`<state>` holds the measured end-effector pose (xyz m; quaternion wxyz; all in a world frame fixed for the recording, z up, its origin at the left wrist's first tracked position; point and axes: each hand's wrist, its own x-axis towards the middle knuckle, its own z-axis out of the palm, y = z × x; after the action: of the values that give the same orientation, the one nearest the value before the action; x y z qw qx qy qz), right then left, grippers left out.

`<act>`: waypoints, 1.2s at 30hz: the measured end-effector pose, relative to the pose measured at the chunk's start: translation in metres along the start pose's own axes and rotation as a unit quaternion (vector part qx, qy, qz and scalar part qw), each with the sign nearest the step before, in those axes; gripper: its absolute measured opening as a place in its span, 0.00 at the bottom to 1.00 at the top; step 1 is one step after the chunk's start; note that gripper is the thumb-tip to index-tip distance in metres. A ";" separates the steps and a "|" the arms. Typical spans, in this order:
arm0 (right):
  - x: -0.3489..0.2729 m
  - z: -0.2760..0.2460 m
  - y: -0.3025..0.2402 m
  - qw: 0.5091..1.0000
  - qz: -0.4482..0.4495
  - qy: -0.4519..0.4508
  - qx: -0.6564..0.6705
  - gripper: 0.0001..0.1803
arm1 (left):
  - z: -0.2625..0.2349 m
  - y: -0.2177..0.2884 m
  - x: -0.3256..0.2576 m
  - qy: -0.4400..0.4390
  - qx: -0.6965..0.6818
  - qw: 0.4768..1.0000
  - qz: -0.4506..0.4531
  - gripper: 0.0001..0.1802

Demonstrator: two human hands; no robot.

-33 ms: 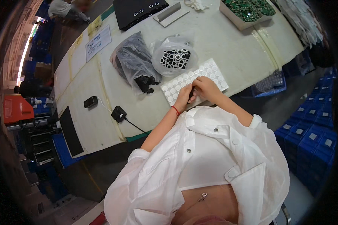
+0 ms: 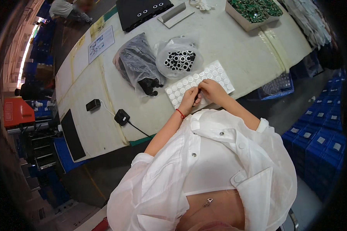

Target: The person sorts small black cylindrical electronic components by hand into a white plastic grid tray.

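Observation:
My left hand (image 2: 189, 101) and my right hand (image 2: 212, 91) meet over the near edge of a white tray (image 2: 199, 103) of round white pieces. Fingers of the left hand are closed around a small black piece (image 2: 197, 96), which is mostly hidden. The right fingertips pinch at its upper end, close against the left fingers. Behind the tray stands an open clear bag (image 2: 180, 61) of black-and-white ring-shaped parts. Left of that bag, a plastic bag (image 2: 138, 61) spills small black parts (image 2: 150, 85) from its mouth.
A box of green circuit boards (image 2: 254, 13) stands at the far right. A black panel with round holes (image 2: 144, 11), a grey metal bracket (image 2: 176, 15) and a printed sheet (image 2: 101, 44) lie farther back. Black adapters (image 2: 122, 117) with cables sit at left. Blue boxes (image 2: 316, 142) are stacked at right.

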<state>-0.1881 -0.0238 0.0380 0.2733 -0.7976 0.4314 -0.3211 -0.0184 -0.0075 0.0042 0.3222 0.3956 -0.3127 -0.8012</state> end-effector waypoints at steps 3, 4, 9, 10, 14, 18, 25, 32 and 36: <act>-0.006 -0.005 0.014 0.997 0.066 0.045 0.015 0.07 | 0.008 0.002 0.000 0.035 0.012 0.999 -0.007 0.12; -0.008 -0.007 0.021 0.989 0.119 0.092 -0.003 0.07 | 0.011 0.005 -0.001 0.035 0.012 0.999 -0.007 0.12; -0.009 -0.018 0.034 0.972 0.215 0.080 -0.051 0.05 | 0.013 0.006 0.000 0.052 0.029 0.998 0.007 0.13; -0.009 -0.019 0.034 0.970 0.233 0.063 -0.037 0.05 | 0.012 0.006 0.001 0.052 0.029 0.998 0.007 0.13; -0.003 -0.022 0.049 0.969 0.240 0.049 -0.033 0.05 | 0.011 0.004 0.003 0.038 0.024 0.999 0.010 0.12; -0.004 -0.014 0.053 0.976 0.197 0.024 -0.086 0.03 | 0.012 0.005 0.003 0.036 0.042 0.998 0.017 0.12; -0.024 -0.011 0.028 0.995 0.059 0.026 -0.071 0.04 | 0.012 -0.001 0.005 0.053 0.042 0.997 0.027 0.12; -0.010 -0.012 -0.001 0.946 0.216 -0.007 0.243 0.05 | 0.016 -0.001 0.003 0.071 0.081 0.994 0.027 0.13; -0.008 0.007 0.014 0.940 0.231 0.038 0.250 0.06 | 0.014 -0.004 0.004 0.075 0.049 0.996 0.017 0.15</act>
<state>-0.1933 -0.0223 0.0216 0.5139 -0.5694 0.5194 -0.3768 -0.0329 -0.0046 0.0059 0.3386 0.4644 -0.3330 -0.7475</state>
